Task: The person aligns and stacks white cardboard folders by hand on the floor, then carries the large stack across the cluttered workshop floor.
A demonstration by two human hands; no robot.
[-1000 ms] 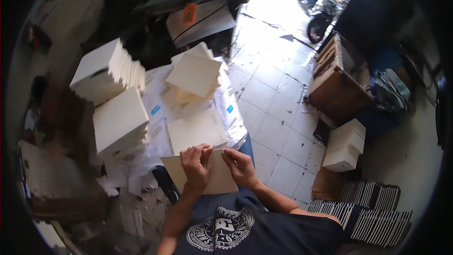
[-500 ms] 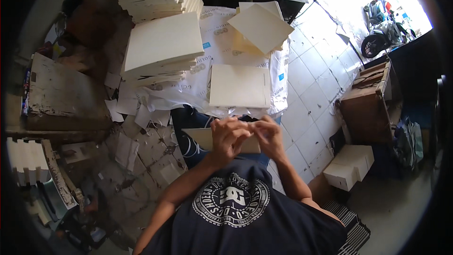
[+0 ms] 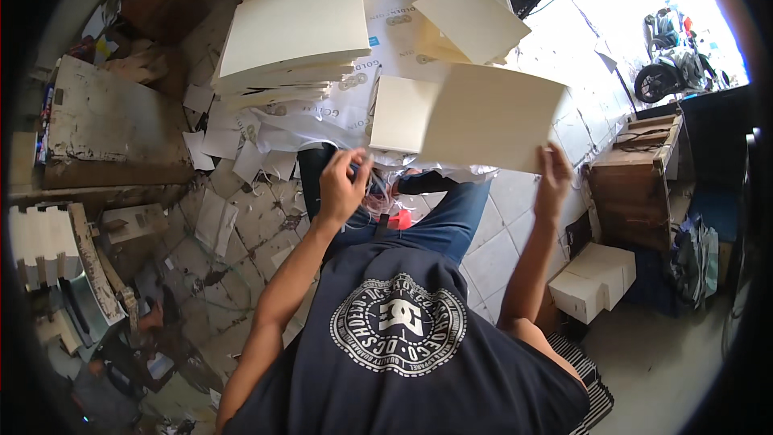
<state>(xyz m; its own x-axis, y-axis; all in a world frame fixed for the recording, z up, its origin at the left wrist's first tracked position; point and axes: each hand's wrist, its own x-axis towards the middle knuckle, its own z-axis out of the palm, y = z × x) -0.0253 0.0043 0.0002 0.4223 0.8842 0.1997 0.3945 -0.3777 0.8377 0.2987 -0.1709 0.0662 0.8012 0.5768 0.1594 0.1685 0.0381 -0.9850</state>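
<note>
My right hand (image 3: pixel 554 181) grips a cream folded paper section (image 3: pixel 495 117) by its near right corner and holds it up, slightly bowed. It partly covers a flat cream paper block (image 3: pixel 400 113) on the white printed wrapping sheet (image 3: pixel 326 121). My left hand (image 3: pixel 345 185) is raised over my lap with its fingertips pinched together; whatever is between them is too small to make out. A loose tangle of pale thread (image 3: pixel 377 196) lies beside that hand, between my knees, near a small red thing (image 3: pixel 399 219).
A tall stack of cream paper blocks (image 3: pixel 294 32) stands at the far left of the wrapping. Cream sheets (image 3: pixel 473 20) lie skewed at the far right. Paper scraps (image 3: pixel 217 221) litter the floor to the left. On the right are a wooden cabinet (image 3: pixel 632 185) and a pale block stack (image 3: pixel 594 278).
My hands were together over my lap with the paper section beneath them. Now they are apart: the right has lifted the section forward and right, and the left has moved left.
</note>
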